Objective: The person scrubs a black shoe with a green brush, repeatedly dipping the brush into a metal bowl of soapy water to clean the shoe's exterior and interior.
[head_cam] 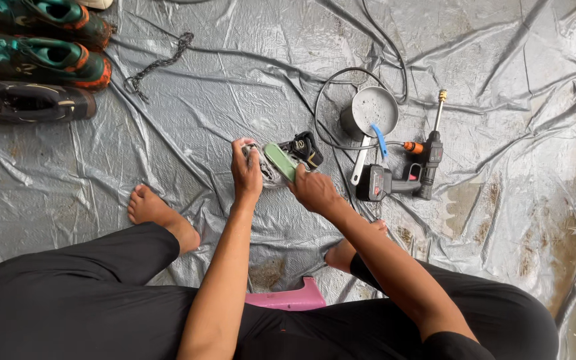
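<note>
Gripping a shoe (295,155) at its heel end, the left hand (245,175) holds it just above the grey tarp (221,100). The right hand (313,190) is closed round a green brush (280,162) lying against the shoe (its bristles hidden). A pot (372,110) and spray gun (408,175) lie near.

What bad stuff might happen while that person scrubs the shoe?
1. The pot of soapy water sits close beside the right hand; an elbow swing might tip it.
2. The hose loops near the shoe and could snag the brush.
3. The tarp looks wet, so bare feet may slip when standing up.
4. The left hand grips a soapy shoe, which might slide out.
</note>
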